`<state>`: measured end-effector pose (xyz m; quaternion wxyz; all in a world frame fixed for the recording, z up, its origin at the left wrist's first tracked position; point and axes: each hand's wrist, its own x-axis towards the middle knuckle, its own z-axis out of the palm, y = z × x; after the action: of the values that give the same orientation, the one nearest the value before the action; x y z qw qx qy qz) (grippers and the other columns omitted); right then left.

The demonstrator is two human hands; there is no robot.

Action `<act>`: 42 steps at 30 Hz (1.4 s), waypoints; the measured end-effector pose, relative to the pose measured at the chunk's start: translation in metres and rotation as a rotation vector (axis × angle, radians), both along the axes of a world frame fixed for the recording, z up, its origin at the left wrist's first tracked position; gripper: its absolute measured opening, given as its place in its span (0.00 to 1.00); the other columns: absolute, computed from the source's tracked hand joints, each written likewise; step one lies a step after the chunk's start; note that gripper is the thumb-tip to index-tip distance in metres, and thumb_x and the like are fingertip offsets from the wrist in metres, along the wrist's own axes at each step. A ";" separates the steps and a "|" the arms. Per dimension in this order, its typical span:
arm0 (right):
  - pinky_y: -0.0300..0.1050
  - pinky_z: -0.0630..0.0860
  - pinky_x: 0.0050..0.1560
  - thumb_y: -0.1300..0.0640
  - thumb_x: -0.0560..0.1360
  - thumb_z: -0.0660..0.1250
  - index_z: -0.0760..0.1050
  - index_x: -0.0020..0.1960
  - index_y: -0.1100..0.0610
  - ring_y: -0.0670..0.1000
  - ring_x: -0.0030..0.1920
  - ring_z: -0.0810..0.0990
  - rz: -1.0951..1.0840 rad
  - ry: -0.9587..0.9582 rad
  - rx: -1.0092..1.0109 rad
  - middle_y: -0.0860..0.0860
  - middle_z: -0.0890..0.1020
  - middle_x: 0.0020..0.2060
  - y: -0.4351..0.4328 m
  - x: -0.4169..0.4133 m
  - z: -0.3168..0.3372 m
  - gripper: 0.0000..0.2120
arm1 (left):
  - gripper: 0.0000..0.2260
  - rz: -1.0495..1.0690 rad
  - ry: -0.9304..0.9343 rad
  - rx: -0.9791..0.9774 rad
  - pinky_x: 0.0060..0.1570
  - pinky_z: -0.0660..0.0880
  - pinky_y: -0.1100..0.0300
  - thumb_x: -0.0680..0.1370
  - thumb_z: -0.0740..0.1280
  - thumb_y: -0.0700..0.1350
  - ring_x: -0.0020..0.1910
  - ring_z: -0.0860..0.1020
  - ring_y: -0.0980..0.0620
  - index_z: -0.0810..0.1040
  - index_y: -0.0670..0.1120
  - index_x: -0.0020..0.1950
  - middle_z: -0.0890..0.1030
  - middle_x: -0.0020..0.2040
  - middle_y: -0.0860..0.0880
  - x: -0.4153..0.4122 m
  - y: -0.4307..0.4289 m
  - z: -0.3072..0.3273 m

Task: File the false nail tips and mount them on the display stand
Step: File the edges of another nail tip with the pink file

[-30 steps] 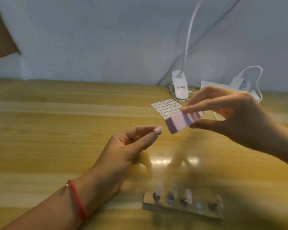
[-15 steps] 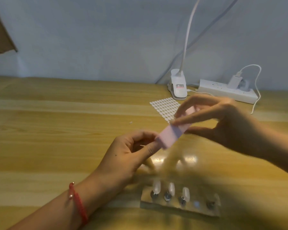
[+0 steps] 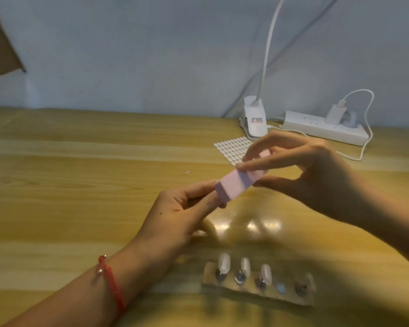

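Nail tip [image 3: 222,205]: barely visible, pinched between left hand [image 3: 182,215] thumb and forefinger, against the pink file block [image 3: 236,182] near end. Right hand [image 3: 316,180] grips the block's far end. Advice: short light strokes, tip braced firm. Display stand [image 3: 281,296] nearby, three mounted.

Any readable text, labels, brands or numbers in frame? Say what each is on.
White clip lamp base: small label with dark and red bands, too blurred to read.
White power strip: no legible marking.
Nothing else shows text.
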<state>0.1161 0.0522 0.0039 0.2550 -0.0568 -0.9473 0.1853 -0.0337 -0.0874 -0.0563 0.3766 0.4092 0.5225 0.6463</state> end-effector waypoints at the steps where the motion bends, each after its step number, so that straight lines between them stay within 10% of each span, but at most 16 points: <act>1: 0.40 0.76 0.53 0.52 0.70 0.70 0.80 0.57 0.47 0.43 0.53 0.78 0.030 0.004 -0.004 0.45 0.80 0.52 -0.003 -0.001 -0.002 0.16 | 0.09 -0.010 -0.002 -0.002 0.31 0.71 0.73 0.69 0.68 0.47 0.33 0.78 0.65 0.85 0.47 0.45 0.83 0.37 0.57 0.000 0.000 0.000; 30: 0.50 0.77 0.48 0.56 0.72 0.69 0.82 0.55 0.50 0.51 0.51 0.79 0.030 0.062 0.193 0.51 0.81 0.51 -0.002 -0.004 -0.005 0.12 | 0.12 0.087 -0.071 -0.043 0.42 0.75 0.65 0.68 0.69 0.50 0.47 0.79 0.54 0.86 0.50 0.48 0.85 0.49 0.48 -0.005 0.005 -0.009; 42: 0.34 0.75 0.53 0.55 0.69 0.70 0.77 0.56 0.51 0.52 0.47 0.80 -0.169 0.123 0.268 0.52 0.80 0.49 0.032 0.024 0.006 0.16 | 0.13 -0.024 -0.074 -0.029 0.44 0.78 0.65 0.71 0.66 0.51 0.42 0.82 0.55 0.85 0.48 0.50 0.84 0.40 0.48 -0.005 0.001 -0.002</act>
<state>0.1405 0.0845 0.0095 0.3323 -0.0902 -0.9381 0.0384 -0.0391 -0.0863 -0.0585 0.4093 0.3856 0.5127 0.6488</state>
